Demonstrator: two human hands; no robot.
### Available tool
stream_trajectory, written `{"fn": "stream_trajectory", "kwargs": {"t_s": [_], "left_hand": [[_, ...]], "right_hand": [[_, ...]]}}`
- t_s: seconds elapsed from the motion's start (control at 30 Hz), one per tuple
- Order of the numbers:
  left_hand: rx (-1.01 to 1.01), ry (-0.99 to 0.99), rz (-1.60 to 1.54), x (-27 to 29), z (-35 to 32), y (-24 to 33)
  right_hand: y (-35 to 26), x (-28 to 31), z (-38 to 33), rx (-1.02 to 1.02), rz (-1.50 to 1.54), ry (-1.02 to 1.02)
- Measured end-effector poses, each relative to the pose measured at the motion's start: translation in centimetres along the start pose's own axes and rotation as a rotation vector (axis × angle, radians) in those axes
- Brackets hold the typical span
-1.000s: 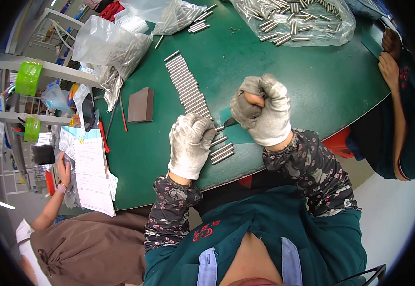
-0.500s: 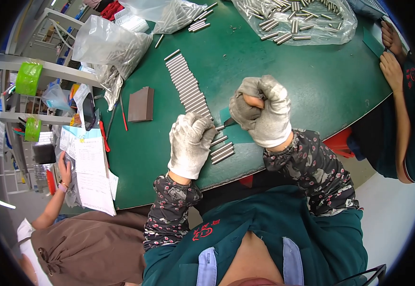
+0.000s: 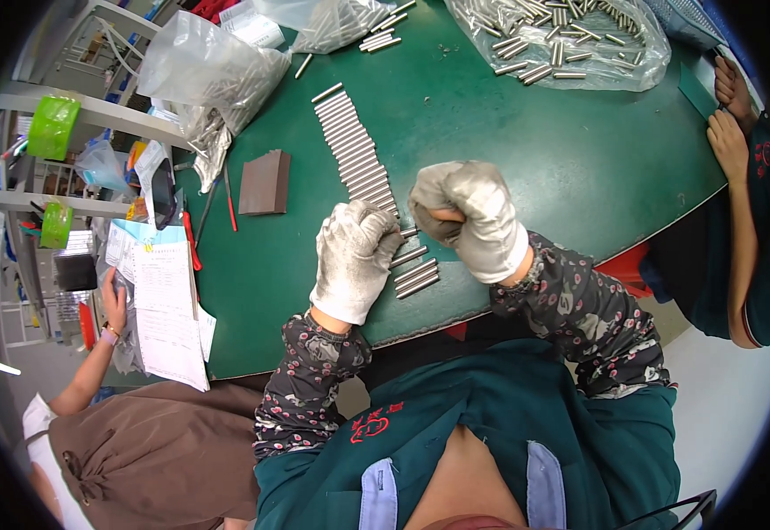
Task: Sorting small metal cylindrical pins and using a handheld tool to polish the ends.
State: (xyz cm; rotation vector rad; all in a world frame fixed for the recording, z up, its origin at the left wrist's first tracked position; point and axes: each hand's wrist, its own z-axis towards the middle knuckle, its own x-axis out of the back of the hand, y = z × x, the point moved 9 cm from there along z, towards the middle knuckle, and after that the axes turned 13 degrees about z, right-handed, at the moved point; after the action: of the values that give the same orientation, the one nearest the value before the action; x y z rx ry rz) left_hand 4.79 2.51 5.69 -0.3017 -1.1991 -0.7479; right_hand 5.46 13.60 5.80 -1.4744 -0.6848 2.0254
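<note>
My left hand [image 3: 355, 258], in a whitish work glove, is closed with its fingertips around the end of a short metal pin [image 3: 409, 232]. Beyond it runs a long slanting row of similar pins [image 3: 356, 150], lying side by side on the green table. Another pin [image 3: 409, 256] lies just by the left fingers, and several more pins [image 3: 416, 279] sit together nearer the table edge. My right hand [image 3: 471, 216], gloved with a bare thumb showing, is curled tight just to the right of that held pin; whatever is inside it is hidden.
A brown block-like stack [image 3: 264, 182] rests on the green table [image 3: 570, 177] at left. Clear bags [image 3: 212, 66] of pins stand behind, and an opened bag [image 3: 570, 44] lies far right. Papers [image 3: 168, 309] and another person's hand [image 3: 113, 302] are at left; a co-worker's hands [image 3: 729, 146] are at right.
My right hand has come lower and slightly left, closer to the left hand. The dark tip that stuck out of it beside the pin no longer shows. My left hand stays nearly in place.
</note>
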Motion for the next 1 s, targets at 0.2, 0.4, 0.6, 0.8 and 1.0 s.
{"fn": "stream_trajectory", "kwargs": {"t_s": [0.2, 0.4, 0.6, 0.8, 1.0], "left_hand": [[-0.001, 0.043, -0.009, 0.1, -0.3, 0.2], [-0.004, 0.052, -0.005, 0.5, -0.3, 0.3], [-0.024, 0.034, -0.053, 0.6, -0.1, 0.4], [0.022, 0.042, -0.087, 0.1, -0.4, -0.3], [-0.026, 0.051, -0.066, 0.2, -0.1, 0.5]], "right_hand": [[0.2, 1.8, -0.1, 0.037, 0.252, 0.033], [-2.3, 3.0, -0.1, 0.177, 0.302, 0.131], [-1.0, 2.7, -0.5, 0.116, 0.124, 0.097], [-0.3, 2.4, -0.2, 0.101, 0.112, 0.106], [-0.8, 2.1, -0.2, 0.105, 0.163, 0.132]]}}
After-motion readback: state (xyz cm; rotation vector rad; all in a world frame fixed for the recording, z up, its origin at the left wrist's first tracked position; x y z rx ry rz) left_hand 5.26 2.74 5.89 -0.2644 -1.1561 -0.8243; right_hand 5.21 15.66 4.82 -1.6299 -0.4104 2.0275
